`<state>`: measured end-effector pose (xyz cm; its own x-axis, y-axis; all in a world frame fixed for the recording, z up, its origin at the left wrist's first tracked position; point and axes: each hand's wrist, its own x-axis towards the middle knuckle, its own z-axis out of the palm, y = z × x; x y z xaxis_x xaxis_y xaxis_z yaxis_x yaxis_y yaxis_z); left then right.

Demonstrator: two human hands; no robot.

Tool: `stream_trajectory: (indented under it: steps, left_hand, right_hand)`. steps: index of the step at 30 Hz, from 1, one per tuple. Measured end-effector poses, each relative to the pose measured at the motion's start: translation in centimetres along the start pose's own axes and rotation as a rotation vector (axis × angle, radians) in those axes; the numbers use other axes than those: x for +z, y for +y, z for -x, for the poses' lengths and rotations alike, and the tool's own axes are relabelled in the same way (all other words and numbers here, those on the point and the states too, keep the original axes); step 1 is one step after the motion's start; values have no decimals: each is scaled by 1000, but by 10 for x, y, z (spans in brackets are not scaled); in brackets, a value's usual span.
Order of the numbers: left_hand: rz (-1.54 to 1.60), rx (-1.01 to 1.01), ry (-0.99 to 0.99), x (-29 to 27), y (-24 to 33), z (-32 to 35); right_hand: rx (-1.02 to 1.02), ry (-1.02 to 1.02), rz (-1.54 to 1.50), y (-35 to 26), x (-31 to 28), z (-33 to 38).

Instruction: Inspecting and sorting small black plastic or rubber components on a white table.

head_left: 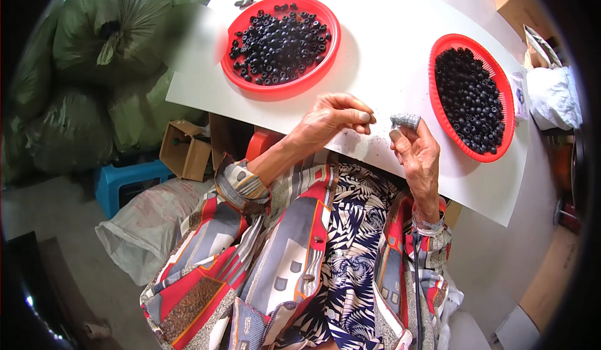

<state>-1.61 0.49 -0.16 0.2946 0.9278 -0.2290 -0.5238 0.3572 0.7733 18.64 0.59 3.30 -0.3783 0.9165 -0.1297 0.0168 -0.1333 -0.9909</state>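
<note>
Left hand (330,117) hovers over the near edge of the white table (388,56), fingertips pinched together; whether they grip anything I cannot tell. Right hand (414,148), just beside it, pinches a small grey piece (405,121). Two red baskets (238,76) of black beads (278,40) lie farther off.

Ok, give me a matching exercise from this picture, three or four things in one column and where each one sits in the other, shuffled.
Things:
1. Round red tray
2. Oval red basket
3. Blue stool
4. Open cardboard box

Places:
A. On the floor under the table's left edge
B. On the table, far side, ahead of the left hand
C. On the floor, lower left, beside a sack
D. On the table, beyond the right hand

Pairs: 1-B, 2-D, 3-C, 4-A
</note>
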Motion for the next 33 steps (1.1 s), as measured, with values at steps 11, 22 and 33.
stream_trajectory:
  steps: [11, 22, 33]
  left_hand:
    - [-1166, 450, 579, -74, 116, -30]
    - [-1414, 586, -191, 52, 88, -117]
    - [-2466, 688, -430, 135, 39, -165]
  right_hand:
    - [-166, 10, 126, 20, 0, -3]
    - [-176, -55, 240, 19, -3, -4]
    - [-248, -37, 303, 15, 0, -1]
